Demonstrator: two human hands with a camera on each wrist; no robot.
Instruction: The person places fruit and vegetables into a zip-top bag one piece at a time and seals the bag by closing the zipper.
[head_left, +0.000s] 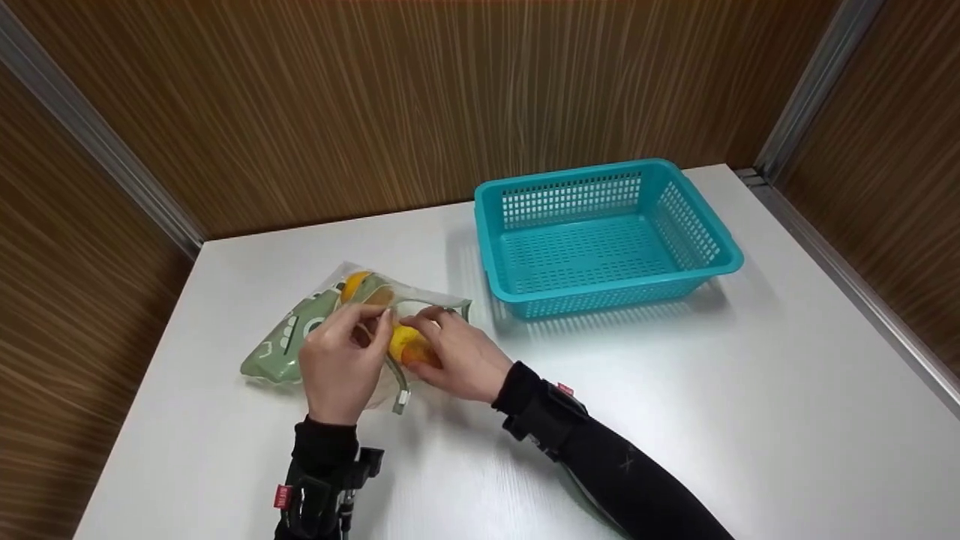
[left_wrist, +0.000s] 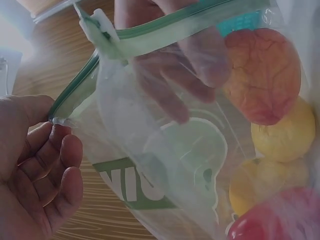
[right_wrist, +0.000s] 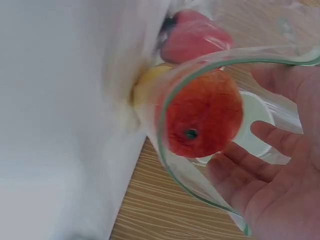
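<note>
A clear zip bag [head_left: 274,352] with green printing lies on the table, its mouth spread open. My left hand [head_left: 341,364] pinches the green zip edge [left_wrist: 75,95] at one corner. Inside the mouth, my right hand [head_left: 465,356] has its fingers loosely extended beside a red-and-yellow, apple-like fruit [right_wrist: 205,112]; whether they touch it I cannot tell. Through the plastic show a yellow round fruit [left_wrist: 285,132], a second yellow fruit [left_wrist: 260,182] and a glossy red piece [right_wrist: 195,42], perhaps a pepper. A white slider [left_wrist: 104,24] sits on the zip.
Right of the bag, a turquoise slotted basket [head_left: 600,289] stands at the back of the white table [head_left: 675,420] with nothing in it. Wood-grain panels [head_left: 360,112] close off the back and both sides.
</note>
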